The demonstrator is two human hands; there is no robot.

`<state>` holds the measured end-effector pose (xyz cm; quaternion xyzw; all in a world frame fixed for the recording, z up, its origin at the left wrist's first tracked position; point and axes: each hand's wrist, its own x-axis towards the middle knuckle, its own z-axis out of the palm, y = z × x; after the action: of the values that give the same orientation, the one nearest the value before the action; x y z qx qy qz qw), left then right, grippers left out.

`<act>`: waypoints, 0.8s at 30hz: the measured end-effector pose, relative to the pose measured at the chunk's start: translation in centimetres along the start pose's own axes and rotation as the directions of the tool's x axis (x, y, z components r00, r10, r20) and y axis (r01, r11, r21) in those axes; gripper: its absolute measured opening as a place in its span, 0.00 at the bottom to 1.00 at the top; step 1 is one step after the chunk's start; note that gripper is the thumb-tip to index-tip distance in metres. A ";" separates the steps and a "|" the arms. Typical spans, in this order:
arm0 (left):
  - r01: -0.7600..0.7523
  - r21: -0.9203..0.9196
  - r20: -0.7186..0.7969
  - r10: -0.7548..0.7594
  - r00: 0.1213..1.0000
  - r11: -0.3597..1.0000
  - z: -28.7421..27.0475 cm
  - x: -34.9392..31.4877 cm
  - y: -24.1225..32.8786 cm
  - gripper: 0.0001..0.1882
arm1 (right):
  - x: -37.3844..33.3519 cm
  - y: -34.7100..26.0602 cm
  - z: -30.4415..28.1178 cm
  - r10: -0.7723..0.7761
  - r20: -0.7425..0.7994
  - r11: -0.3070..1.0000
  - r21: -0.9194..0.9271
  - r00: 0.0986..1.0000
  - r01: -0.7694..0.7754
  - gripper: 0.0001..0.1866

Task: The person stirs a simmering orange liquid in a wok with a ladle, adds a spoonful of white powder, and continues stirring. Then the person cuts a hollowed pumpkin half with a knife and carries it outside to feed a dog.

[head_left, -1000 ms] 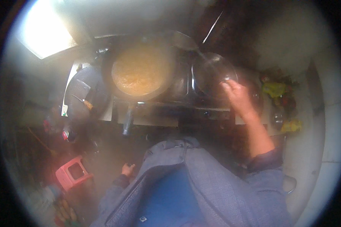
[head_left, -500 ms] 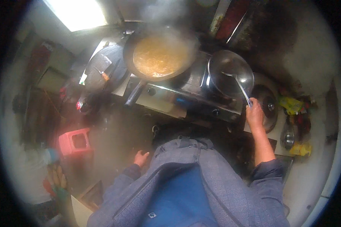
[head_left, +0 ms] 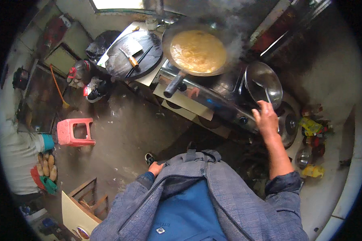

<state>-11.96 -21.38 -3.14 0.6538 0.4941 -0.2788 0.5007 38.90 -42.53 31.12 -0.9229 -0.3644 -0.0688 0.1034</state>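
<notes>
My right hand (head_left: 266, 117) is over the handle of a metal ladle (head_left: 267, 93), its thumb and forefinger apart; whether it still touches the handle I cannot tell. The ladle's head rests inside a shiny metal pot (head_left: 275, 80) on the right side of the stove. My left hand (head_left: 156, 168) hangs low beside my jacket, its fingers mostly hidden, with nothing visible in it. On the left burner stands a dark wok (head_left: 169, 50) of steaming yellowish-brown broth (head_left: 198, 51). Its handle (head_left: 175, 84) points toward me.
Left of the wok, a cleaver (head_left: 133, 60) and dark chopsticks (head_left: 140, 61) lie on a round chopping board (head_left: 151, 44). A dark lid (head_left: 288, 130) and a yellow packet (head_left: 309, 126) are at the right. A pink stool (head_left: 64, 132) and a wooden chair (head_left: 88, 197) stand on the floor.
My right hand has loosened from around the ladle's handle, its fingers now spread. The view has shifted, and less steam veils it. My left hand has drawn closer to my jacket.
</notes>
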 end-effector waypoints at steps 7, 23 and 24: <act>-0.019 0.142 0.113 0.003 0.994 0.990 2.7 4.9 -15.6 0.46 | 1.4 -17.1 12.5 0.014 0.363 0.998 0.049 0.932 -0.034 0.17; 0.488 -0.148 0.132 -0.472 0.871 0.860 -0.1 1.3 -17.0 0.74 | 11.6 -25.5 29.5 0.256 0.418 0.928 -0.360 0.872 -0.100 0.31; 0.459 -0.163 0.108 -0.447 0.888 0.873 0.0 1.7 -17.0 0.74 | 12.2 -24.6 30.0 0.222 0.416 0.938 -0.338 0.882 -0.076 0.30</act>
<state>-27.09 -20.63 -11.03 0.4611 0.6400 -0.3632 0.4959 32.39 -9.74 8.01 -0.9438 -0.2899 0.0969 -0.1255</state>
